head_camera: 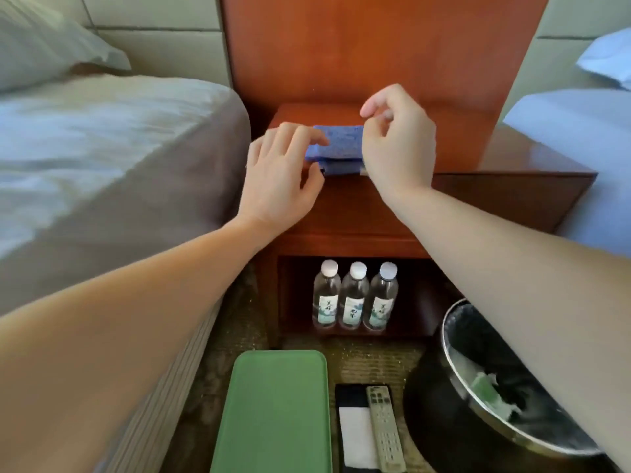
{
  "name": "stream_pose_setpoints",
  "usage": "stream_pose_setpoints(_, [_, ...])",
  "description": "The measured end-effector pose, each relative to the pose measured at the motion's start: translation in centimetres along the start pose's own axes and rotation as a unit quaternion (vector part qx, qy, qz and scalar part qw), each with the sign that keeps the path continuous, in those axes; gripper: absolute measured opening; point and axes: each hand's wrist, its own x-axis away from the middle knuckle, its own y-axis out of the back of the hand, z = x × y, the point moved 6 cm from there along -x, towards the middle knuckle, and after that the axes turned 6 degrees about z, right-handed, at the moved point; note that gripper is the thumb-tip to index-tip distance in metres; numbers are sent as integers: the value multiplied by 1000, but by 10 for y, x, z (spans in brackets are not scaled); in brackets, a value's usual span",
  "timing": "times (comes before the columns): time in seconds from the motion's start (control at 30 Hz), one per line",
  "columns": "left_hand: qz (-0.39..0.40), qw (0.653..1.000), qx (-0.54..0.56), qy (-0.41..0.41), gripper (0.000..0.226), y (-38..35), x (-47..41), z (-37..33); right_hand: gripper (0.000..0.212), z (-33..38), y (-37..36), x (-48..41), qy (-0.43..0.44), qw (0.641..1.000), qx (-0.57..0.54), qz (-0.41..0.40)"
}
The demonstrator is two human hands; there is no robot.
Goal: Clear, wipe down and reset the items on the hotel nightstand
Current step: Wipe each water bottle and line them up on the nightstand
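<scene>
1. You are in a hotel bedroom: a wooden nightstand (341,206) stands between the left bed (102,148) and the right bed (580,131), both made up in pale sheets.
2. Behind the pillow (44,39) you see a padded headboard (153,39), and a wooden panel (375,46) rises behind the nightstand.
3. Three water bottles (355,295) with the same label stand in a row in the nightstand's open lower compartment.
4. On the patterned carpet (368,356) sit a remote control (384,428) and a metal-rimmed waste bin (454,322).
</scene>
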Motion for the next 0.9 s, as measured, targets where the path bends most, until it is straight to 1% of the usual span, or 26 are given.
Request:
stream_pose_setpoints(0.07, [2,1000,-6,-17,31,-1,35,-8,23,1,-4,32,14,1000,-2,3])
stream_pose_setpoints(0.17, [43,999,18,-7,26,-15,87,-8,22,-12,-13,79,12,1000,-10,20])
stream_pose_setpoints(0.23, [85,996,24,-7,23,-30,123,-8,21,-27,-20,109,8,999,0,46])
stream_pose_setpoints(0.37, [195,980,22,-14,22,-69,186,-6,19,-63,-32,164,13,990,66,127])
stream_pose_setpoints(0.47, [252,966,53,4,23,-95,218,-3,19,-94,-42,192,-26,980,98,169])
stream_pose_setpoints(0.5, [269,960,67,22,24,-103,225,-1,20,-102,-47,198,-42,975,104,189])
stream_pose_setpoints(0.57, [311,944,88,71,27,-120,237,8,21,-117,-60,209,-78,956,122,256])
stream_pose_setpoints(0.63, [361,917,104,132,36,-140,246,20,26,-132,-78,217,-115,923,137,339])
stream_pose_setpoints(0.7, [379,896,132,190,47,-157,247,31,35,-142,-93,216,-140,900,140,389])
stream_pose_setpoints(0.77, [369,876,174,257,59,-171,240,42,44,-148,-105,205,-153,897,132,394])
stream_pose_setpoints(0.83, [368,846,218,320,72,-186,231,52,50,-152,-114,190,-156,895,136,396])
stream_pose_setpoints(0.9, [367,821,254,357,81,-202,221,61,58,-158,-126,175,-151,895,135,397])
